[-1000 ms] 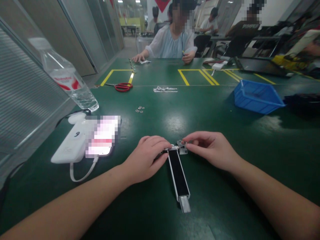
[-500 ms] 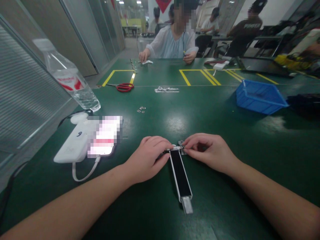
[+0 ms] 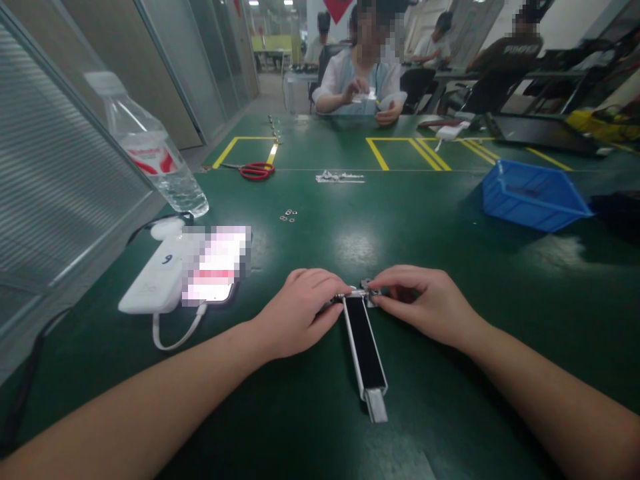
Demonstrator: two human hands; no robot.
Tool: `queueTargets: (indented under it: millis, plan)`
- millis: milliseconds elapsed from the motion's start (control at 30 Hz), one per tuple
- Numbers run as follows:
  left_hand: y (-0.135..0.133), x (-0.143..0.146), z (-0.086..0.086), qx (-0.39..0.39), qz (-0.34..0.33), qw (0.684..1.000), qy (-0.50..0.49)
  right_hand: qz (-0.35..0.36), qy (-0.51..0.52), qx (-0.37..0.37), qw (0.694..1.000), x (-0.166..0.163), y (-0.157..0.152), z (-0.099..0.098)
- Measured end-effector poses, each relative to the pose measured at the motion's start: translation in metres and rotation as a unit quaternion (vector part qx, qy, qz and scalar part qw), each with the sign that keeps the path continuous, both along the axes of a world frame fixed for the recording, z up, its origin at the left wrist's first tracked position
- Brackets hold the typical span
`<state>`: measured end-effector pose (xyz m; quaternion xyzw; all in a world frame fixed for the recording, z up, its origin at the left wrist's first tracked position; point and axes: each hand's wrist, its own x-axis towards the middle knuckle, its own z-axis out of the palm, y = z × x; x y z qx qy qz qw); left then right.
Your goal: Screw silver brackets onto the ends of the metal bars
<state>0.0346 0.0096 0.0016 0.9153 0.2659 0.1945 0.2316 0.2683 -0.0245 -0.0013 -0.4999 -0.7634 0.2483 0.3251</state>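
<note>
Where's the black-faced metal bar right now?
In the head view, the black-faced metal bar lies at centre on the green tabletop, its far end between the left hand and the right hand.

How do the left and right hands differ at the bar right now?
The left hand curls around the metal bar's far end; the right hand pinches the small metal bracket with fingertips. The left reaches in from the left, the right from the right. Both meet at that end.

Bare forearms, both sides
Slim left forearm [image 3: 135,400] and right forearm [image 3: 550,393] taper to the left hand [image 3: 297,313] and right hand [image 3: 425,303]
</note>
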Motion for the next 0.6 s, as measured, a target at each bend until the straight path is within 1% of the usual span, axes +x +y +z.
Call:
queueTargets:
  millis: [133,267,600]
  plan:
    - [0.0002,-0.0002,-0.0015,-0.001,-0.002,1.0,0.003,0.005,0.008,0.013,1.0,-0.0006,0.0004,-0.0017]
    - [0.0002,-0.0005,-0.0024,0.002,-0.003,1.0,-0.003,-0.004,-0.002,0.031,1.0,-0.001,0.0013,-0.0017]
    - [0.0004,-0.0006,-0.0027,0.002,-0.002,1.0,-0.006,-0.007,-0.021,0.0,1.0,0.0001,0.0,0.0035]
